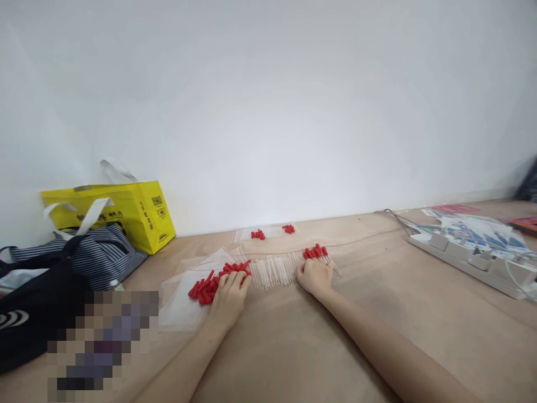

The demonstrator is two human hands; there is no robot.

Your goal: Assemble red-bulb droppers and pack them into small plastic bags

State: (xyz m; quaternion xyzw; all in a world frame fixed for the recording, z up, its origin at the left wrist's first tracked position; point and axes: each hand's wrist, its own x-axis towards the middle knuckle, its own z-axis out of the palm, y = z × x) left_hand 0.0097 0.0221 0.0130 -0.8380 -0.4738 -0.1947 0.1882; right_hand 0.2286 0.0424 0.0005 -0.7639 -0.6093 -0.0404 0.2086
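My left hand (pixel 232 291) rests on a pile of small red pieces (pixel 205 288), its fingers bent down over them; whether it grips one is too small to tell. A row of thin white sticks (pixel 274 271) lies between my two hands. My right hand (pixel 315 275) is closed at the row's right end, beside white sticks with red tips (pixel 318 252); what its fingertips hold is hidden. Clear plastic bags (pixel 180 305) lie under and around the left pile. Farther back, another clear bag (pixel 274 232) has two small red groups on it.
A yellow bag (pixel 153 218) stands at the left by the wall, with a striped bag (pixel 109 252) and a black bag (pixel 37 319) before it. On the right, a white power strip (pixel 465 263) with cables lies near plastic packets (pixel 482 232).
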